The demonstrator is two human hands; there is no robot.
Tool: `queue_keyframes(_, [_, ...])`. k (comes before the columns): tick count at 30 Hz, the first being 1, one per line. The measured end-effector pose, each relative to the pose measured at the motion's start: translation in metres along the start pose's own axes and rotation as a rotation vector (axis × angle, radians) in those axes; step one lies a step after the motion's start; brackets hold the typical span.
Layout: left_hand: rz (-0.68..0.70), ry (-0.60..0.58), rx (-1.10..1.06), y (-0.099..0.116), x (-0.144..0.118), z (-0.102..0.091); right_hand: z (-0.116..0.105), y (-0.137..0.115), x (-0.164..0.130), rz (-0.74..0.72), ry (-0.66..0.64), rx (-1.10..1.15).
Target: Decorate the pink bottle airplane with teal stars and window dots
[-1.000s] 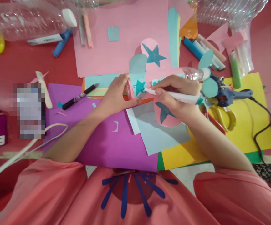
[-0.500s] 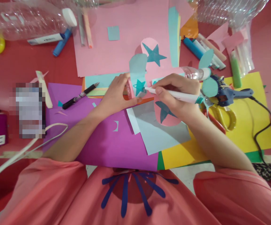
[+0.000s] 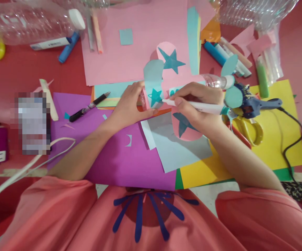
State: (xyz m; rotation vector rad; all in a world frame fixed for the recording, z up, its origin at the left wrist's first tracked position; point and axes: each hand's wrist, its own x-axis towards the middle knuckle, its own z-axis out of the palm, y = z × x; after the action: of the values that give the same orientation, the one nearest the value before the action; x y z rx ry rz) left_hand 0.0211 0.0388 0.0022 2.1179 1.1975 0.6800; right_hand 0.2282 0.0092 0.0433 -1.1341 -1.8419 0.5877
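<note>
My left hand [image 3: 128, 104] wraps round the base end of a plastic bottle [image 3: 213, 82] that lies on its side, covered in pink paper. Near my left fingers, a teal star [image 3: 155, 97] is coloured on a light blue patch of the bottle's cover. My right hand [image 3: 199, 101] pinches a white marker [image 3: 208, 107] with a teal end, its tip at the star's right edge. Pink rounded flaps with dark teal stars, an upper one [image 3: 171, 60] and a lower one [image 3: 183, 124], stick out on both sides. My right hand hides part of the bottle.
A blue glue gun [image 3: 261, 106] with a black cord and yellow-handled scissors [image 3: 254, 132] lie at right. Several markers [image 3: 216, 54] lie behind. A black pen [image 3: 89, 106] rests on purple paper [image 3: 130, 164]; a phone [image 3: 34, 123] and white cable [image 3: 62, 140] are at left.
The marker's tip has shifted slightly right and down along the star's edge, and my right hand has tilted a little. My left hand and the bottle look unmoved.
</note>
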Motion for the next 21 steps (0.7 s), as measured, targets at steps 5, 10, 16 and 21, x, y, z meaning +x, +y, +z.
queue_keyframes(5, [0.009, 0.001, -0.026, 0.0019, 0.0013, -0.0008, 0.0007, 0.0001, 0.0007, 0.016, -0.016, 0.009])
queue_keyframes(10, [0.013, 0.011, 0.02, -0.0015, 0.0004, 0.0001, -0.0012, -0.0015, 0.0014, 0.016, -0.03, -0.025])
queue_keyframes(16, [0.017, 0.003, 0.01, -0.0034, -0.0004, 0.0009, -0.0005, -0.0013, 0.0006, -0.002, -0.03, -0.001])
queue_keyframes(21, [0.017, -0.005, -0.029, -0.0071, 0.0, 0.0016, 0.0011, 0.002, -0.0003, -0.033, -0.05, 0.041])
